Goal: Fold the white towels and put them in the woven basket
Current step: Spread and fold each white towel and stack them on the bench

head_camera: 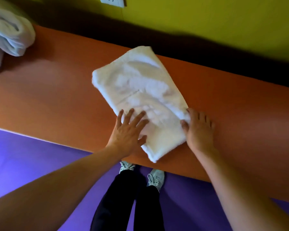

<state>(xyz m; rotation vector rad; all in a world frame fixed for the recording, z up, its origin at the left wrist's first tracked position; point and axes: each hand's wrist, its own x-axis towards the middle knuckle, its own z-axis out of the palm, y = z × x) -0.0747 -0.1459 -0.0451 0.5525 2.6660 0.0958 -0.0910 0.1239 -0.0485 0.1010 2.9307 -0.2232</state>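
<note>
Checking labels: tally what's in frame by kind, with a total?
Towels: 2, a folded towel under both hands, a bunched towel far left
Hands: 2, left hand, right hand
Shoes: 2
Table: 1
Wall socket: 1
Total: 8

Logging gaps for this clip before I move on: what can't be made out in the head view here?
- Woven basket: not in the head view at all.
- Towel pile: cut off by the left edge, so its count is unknown.
- Folded towel: blurred, so its layers can't be counted; the left hand covers its near left part.
- Right hand: thumb at the towel's edge; whether it pinches the cloth is unclear.
- Wall socket: cut off by the top edge.
</note>
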